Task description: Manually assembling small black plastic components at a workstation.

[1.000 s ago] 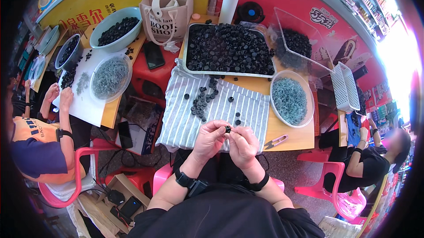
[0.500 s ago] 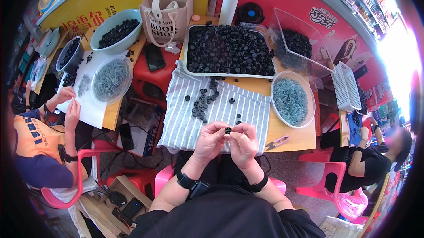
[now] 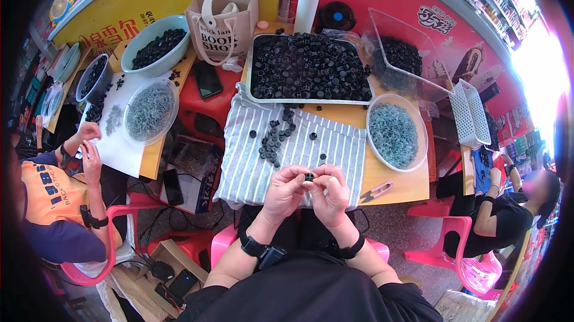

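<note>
A small round black plastic part (image 3: 308,177), like a cap, is pinched between the fingertips of my two hands above the near edge of a grey-and-white striped cloth (image 3: 239,166). My left hand (image 3: 283,195) grips it from one side and my right hand (image 3: 330,193) from the other; both are closed, and the fingers cover much of it. Loose black parts (image 3: 272,144) of the same sort lie on the cloth. Beyond it, a metal tray (image 3: 311,102) is heaped with more. Thin bluish-clear pieces (image 3: 391,135) fill a round tub (image 3: 420,153) to the right.
Pink-handled snips (image 3: 378,192) lie at the table's right front. A tote bag (image 3: 224,29), white bottle (image 3: 307,6) and clear bin (image 3: 442,71) stand behind. Co-workers sit left (image 3: 54,196) and right (image 3: 502,220). A phone (image 3: 207,79) rests on a red stool (image 3: 197,100).
My hands stay almost in place, still on the black part, with a slight shift of the fingers. The left co-worker's hands have moved apart. The whole view has shifted a little.
</note>
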The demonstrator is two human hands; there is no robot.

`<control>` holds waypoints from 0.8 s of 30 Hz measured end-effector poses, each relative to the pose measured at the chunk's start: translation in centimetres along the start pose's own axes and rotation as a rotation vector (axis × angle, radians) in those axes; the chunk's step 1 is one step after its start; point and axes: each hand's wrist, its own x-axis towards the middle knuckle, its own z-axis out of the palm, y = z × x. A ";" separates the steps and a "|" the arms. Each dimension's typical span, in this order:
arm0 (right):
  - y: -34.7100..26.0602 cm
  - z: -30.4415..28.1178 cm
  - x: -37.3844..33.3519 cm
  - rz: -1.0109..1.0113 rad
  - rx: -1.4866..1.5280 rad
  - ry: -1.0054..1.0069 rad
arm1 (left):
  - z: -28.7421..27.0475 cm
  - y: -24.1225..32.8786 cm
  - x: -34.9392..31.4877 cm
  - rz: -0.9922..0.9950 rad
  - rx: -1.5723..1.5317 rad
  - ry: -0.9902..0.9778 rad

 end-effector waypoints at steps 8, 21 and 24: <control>0.2 0.2 0.1 0.002 0.007 0.010 | 0.0 0.1 -0.1 0.007 -0.058 -0.021; 0.6 -0.1 0.6 -0.097 -0.072 0.011 | 0.2 0.1 -0.5 0.006 -0.015 -0.012; 0.9 -0.1 1.1 -0.145 -0.118 -0.003 | 0.0 -0.2 -0.2 0.017 -0.002 0.010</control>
